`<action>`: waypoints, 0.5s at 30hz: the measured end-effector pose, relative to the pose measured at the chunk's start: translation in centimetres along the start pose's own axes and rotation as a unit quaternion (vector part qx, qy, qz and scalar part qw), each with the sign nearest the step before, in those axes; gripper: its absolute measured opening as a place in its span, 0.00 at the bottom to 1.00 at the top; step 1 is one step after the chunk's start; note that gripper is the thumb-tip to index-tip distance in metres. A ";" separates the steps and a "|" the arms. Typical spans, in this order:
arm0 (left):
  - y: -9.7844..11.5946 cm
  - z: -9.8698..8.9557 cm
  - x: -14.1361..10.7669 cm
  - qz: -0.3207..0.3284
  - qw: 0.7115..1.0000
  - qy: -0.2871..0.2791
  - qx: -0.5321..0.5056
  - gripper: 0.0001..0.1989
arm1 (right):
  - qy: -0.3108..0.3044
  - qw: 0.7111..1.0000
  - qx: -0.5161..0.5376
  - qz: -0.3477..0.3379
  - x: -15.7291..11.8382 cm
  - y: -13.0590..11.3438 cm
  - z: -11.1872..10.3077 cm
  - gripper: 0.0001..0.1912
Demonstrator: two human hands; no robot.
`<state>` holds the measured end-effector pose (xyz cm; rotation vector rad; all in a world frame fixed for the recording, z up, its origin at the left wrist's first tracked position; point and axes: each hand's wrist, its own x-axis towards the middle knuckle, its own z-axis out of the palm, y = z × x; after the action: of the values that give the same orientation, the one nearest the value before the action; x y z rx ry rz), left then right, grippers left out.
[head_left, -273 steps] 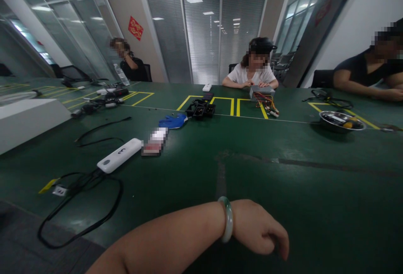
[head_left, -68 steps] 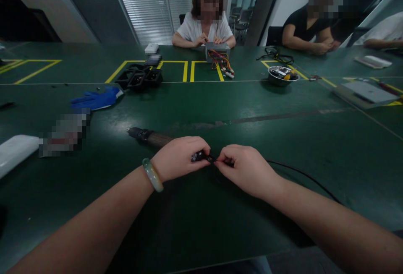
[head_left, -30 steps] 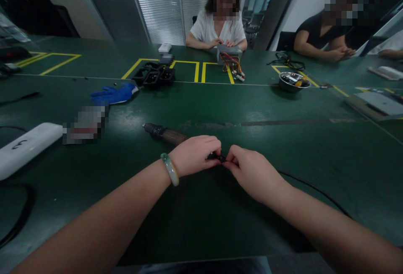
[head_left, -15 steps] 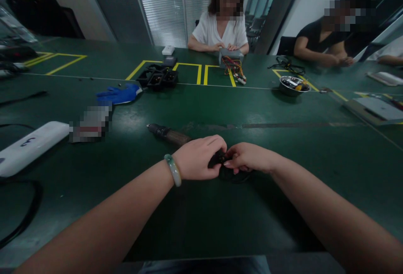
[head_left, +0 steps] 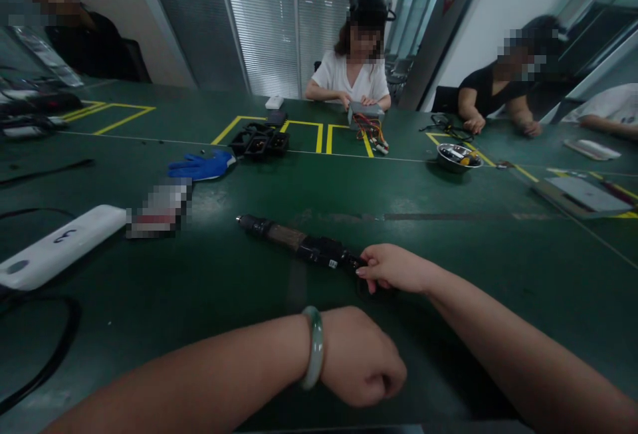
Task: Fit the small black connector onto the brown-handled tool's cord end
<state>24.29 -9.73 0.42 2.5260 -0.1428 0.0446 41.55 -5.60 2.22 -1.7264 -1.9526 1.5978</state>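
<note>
A black pen-shaped power tool (head_left: 319,251) with a brownish middle section lies on the green table, its metal tip pointing to the left. My right hand (head_left: 393,268) pinches the rear end of this tool, at its cable end. Nearer the table's front edge, my left hand (head_left: 363,357), with a green and white bangle on the wrist, is curled in a loose fist. It is apart from the tool, and whether anything is inside its fingers is hidden.
At left are a white power strip (head_left: 64,244), a black cable (head_left: 70,327) and a blue glove (head_left: 202,165). Farther back are black plastic parts (head_left: 259,140) and a metal bowl (head_left: 458,157). Across the table a person (head_left: 349,78) handles a grey box with coloured wires.
My left hand has let go of the tool and moved toward the front edge, uncovering the tool's body. My right hand stays at its rear end. The view has tilted up slightly.
</note>
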 end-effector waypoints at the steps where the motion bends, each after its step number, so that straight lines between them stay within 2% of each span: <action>1: -0.2 -0.3 -0.1 -0.003 1.000 0.004 -0.028 0.05 | 0.002 1.000 0.003 -0.002 0.0 0.0 0.1 0.09; 4: -0.7 -1.2 -0.6 0.000 0.998 0.012 -0.062 0.08 | 0.018 1.000 0.011 0.004 0.3 0.0 -0.1 0.08; 6: -0.8 -1.4 -0.8 0.005 0.998 0.006 -0.069 0.08 | 0.041 0.999 0.019 0.023 0.6 0.5 -1.0 0.08; 9: -0.9 -1.4 -1.0 0.006 0.996 -0.004 -0.084 0.09 | 0.074 0.995 0.044 0.049 -0.1 2.5 -3.9 0.10; 11: -0.9 -1.5 -1.0 0.005 0.995 -0.011 -0.094 0.10 | 0.091 0.992 0.059 0.058 -1.7 4.7 -6.4 0.12; 13: -0.9 -1.7 -1.1 0.008 0.994 -0.025 -0.103 0.10 | 0.147 0.983 0.069 0.085 -4.3 7.1 -8.8 0.13; 15: -1.0 -2.0 -1.1 0.009 0.993 -0.039 -0.107 0.10 | 0.263 0.953 0.059 0.134 -7.6 9.2 -10.8 0.18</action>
<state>23.32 -7.70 1.43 2.3134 -0.1913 -0.0594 57.43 -6.39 4.63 -2.1538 -1.3931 1.1148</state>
